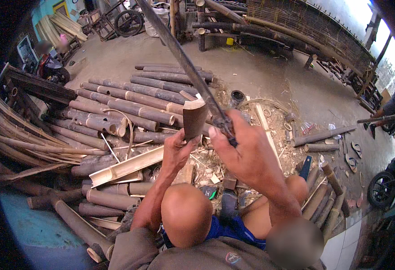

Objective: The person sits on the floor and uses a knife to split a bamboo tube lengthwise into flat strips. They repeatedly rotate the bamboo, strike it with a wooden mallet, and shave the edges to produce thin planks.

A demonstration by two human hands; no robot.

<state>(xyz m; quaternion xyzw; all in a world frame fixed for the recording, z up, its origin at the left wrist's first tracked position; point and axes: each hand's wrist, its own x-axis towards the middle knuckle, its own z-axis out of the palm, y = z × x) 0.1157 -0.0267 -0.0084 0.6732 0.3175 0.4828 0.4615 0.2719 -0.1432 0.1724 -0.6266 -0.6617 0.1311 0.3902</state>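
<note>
My right hand (247, 146) is closed round the dark handle of a machete (184, 63), its long blade slanting up and to the left across the view. My left hand (179, 150) grips the lower end of a short, dark-skinned bamboo piece (195, 120), held upright with its pale cut end at the top. The machete passes just right of that piece; whether they touch I cannot tell. Beside my left forearm lies a pale split bamboo half (127, 166), hollow side up. Wood chips (213, 173) cover the ground below my hands.
Dark bamboo poles (130, 101) lie in rows ahead and to the left. Long bent strips (22, 130) are heaped at far left. More bamboo lengths (326, 204) lean by my right knee. A motorcycle (389, 184) stands at right, near sandals (353, 155). A bamboo rack (251, 31) stands behind.
</note>
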